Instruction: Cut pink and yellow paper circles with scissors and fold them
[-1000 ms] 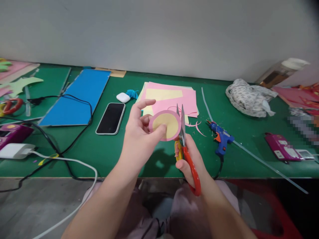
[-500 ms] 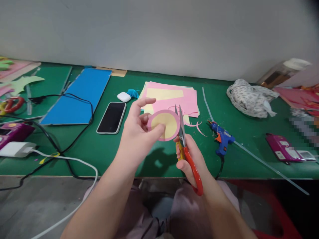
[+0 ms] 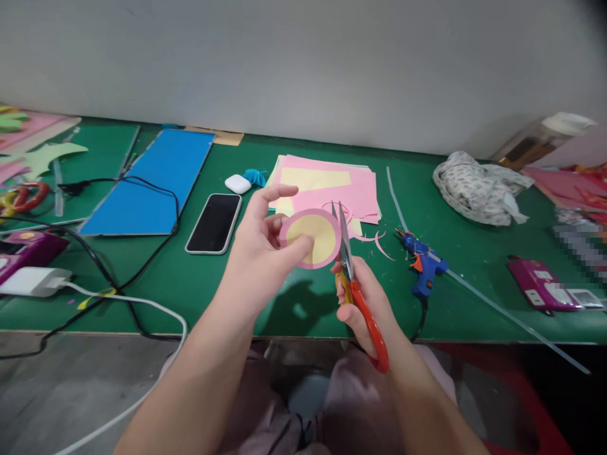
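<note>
Between the thumb and fingers of my left hand (image 3: 263, 253) is a paper disc (image 3: 325, 237), a yellow circle with a pink ring around it. Its index finger stretches out above the disc. My right hand (image 3: 367, 303) grips scissors (image 3: 363, 309) with one red and one yellow handle. The blades point up and away, slightly apart, at the disc's right edge. Behind the disc, pink and yellow paper sheets (image 3: 332, 170) lie stacked on the green table. Curled pink paper strips (image 3: 382, 243) rest beside the stack, partly hidden by the blades.
Left of my hands lie a phone (image 3: 214, 224), a white earbud case (image 3: 238, 184), a blue board (image 3: 154, 183) and tangled cables (image 3: 175, 309). To the right are a blue glue gun (image 3: 424, 262) with a long glue stick, a patterned cloth (image 3: 478, 186) and a purple box (image 3: 540, 284).
The hands, disc and scissors keep nearly the same pose. The scissor blades look slightly closer together. The whole view has shifted a little.
</note>
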`<state>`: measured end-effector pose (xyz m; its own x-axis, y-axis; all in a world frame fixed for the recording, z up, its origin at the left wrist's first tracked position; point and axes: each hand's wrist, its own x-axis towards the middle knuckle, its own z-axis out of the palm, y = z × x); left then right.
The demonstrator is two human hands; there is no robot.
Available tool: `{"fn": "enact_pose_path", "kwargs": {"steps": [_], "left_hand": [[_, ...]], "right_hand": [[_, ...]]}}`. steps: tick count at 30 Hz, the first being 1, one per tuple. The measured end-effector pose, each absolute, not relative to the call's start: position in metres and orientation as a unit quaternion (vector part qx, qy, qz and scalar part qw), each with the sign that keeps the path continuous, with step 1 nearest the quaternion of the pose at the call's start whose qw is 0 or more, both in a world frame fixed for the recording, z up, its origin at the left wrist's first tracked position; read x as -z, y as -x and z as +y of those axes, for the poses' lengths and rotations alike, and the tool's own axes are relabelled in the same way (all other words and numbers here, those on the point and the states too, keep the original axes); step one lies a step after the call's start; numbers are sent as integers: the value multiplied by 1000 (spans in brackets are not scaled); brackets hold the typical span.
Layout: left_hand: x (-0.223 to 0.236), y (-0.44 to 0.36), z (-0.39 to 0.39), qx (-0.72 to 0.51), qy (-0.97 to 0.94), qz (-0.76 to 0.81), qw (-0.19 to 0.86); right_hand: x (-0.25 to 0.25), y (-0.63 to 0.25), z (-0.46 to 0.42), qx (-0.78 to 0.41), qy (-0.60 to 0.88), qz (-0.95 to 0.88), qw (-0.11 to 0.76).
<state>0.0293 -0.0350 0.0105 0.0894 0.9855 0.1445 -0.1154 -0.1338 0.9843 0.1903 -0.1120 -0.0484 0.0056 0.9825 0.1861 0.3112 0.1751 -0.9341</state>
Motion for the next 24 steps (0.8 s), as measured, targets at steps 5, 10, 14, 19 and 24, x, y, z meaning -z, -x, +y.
{"fn": "enact_pose_path", "kwargs": {"steps": [5,10,14,19,24], "left_hand": [[-11,-26,-33,-522,-553,418,496],[-13,-22,-32,-502,-567,431,491],[-14,-20,-31,-496,-570,430,494],[-14,-18,-30,-492,-563,428,508],[-15,-16,-29,-484,-562,428,516]], "right_hand": [[51,-192,-112,-407,518,-592,464],[52,-193,-113,-401,511,-604,462],[51,-194,-113,-393,511,-611,460],[52,-194,-112,-390,505,-618,460],[51,-194,-112,-379,505,-627,457]]}}
